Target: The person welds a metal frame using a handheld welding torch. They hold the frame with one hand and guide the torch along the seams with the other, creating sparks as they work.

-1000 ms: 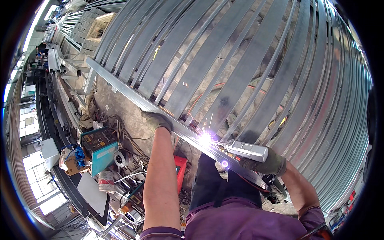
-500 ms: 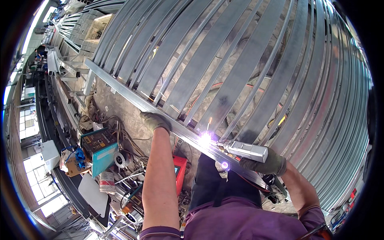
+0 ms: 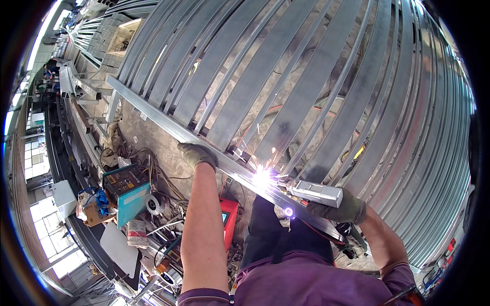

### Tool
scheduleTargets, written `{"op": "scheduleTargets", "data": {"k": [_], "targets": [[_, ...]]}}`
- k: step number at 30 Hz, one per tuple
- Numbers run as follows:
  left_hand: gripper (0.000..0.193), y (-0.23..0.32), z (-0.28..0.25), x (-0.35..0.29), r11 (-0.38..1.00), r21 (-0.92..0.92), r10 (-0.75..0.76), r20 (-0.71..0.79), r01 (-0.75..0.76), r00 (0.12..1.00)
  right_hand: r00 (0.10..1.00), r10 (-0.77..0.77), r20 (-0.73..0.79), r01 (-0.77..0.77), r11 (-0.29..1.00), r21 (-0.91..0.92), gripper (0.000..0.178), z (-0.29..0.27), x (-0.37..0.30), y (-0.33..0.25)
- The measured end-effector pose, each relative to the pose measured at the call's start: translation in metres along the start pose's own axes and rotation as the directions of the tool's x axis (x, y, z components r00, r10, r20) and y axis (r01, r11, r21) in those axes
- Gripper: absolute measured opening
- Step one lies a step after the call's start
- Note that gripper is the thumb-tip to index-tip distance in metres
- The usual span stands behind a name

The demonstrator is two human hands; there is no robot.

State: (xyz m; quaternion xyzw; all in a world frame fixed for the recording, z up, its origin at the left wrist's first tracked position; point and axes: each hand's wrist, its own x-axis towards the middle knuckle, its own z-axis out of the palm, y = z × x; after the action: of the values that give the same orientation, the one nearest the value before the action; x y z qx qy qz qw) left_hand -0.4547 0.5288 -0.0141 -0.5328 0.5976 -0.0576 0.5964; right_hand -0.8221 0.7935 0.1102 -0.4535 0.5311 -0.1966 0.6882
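Observation:
My right hand [image 3: 341, 206], in a dark glove, is closed around a silver, box-shaped welding gun [image 3: 317, 193]. The gun's tip meets a bright arc [image 3: 264, 177] throwing sparks, where a wide flat bar [image 3: 293, 122] joins the long edge rail [image 3: 153, 108] of a grey metal frame. Glare hides the joint itself. To the left of the arc, my gloved left hand [image 3: 198, 155] grips the same rail, its fingers bent over it and partly hidden. Wide and narrow bars alternate across the frame.
A teal machine with a control panel [image 3: 127, 191] and a red machine [image 3: 229, 219] stand on the floor at the left and near my legs. Tangled cables [image 3: 155, 173], a wire spool [image 3: 152, 203] and a can [image 3: 136, 233] lie around them. Closely packed metal bars [image 3: 439, 153] extend right.
The arc's glow is larger and more sparks fly up and sideways. The welding gun and my right hand have shifted very slightly right; my left hand stays in place.

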Motion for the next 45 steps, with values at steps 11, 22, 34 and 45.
{"op": "scheduleTargets", "data": {"k": [11,22,34,45], "targets": [[0.068,0.001,0.0,0.01,1.0,0.028,-0.003,-0.007,0.004,1.0,0.998,0.017,-0.067,-0.02,0.999,-0.046,0.041,0.004,-0.004,0.004],[0.068,0.002,0.009,0.025,0.998,0.045,-0.036,0.015,0.036,0.999,1.0,0.01,-0.025,-0.009,0.999,0.047,0.051,0.0,-0.016,0.015],[0.072,-0.001,0.008,0.016,0.993,0.122,-0.003,0.024,0.0,1.0,1.0,0.026,0.006,-0.027,0.991,0.133,0.037,-0.01,-0.022,0.012],[0.073,-0.003,0.004,0.006,0.999,0.037,-0.003,0.046,0.001,0.999,0.997,0.069,0.036,-0.074,0.983,0.169,0.049,-0.007,-0.02,0.028]]}}
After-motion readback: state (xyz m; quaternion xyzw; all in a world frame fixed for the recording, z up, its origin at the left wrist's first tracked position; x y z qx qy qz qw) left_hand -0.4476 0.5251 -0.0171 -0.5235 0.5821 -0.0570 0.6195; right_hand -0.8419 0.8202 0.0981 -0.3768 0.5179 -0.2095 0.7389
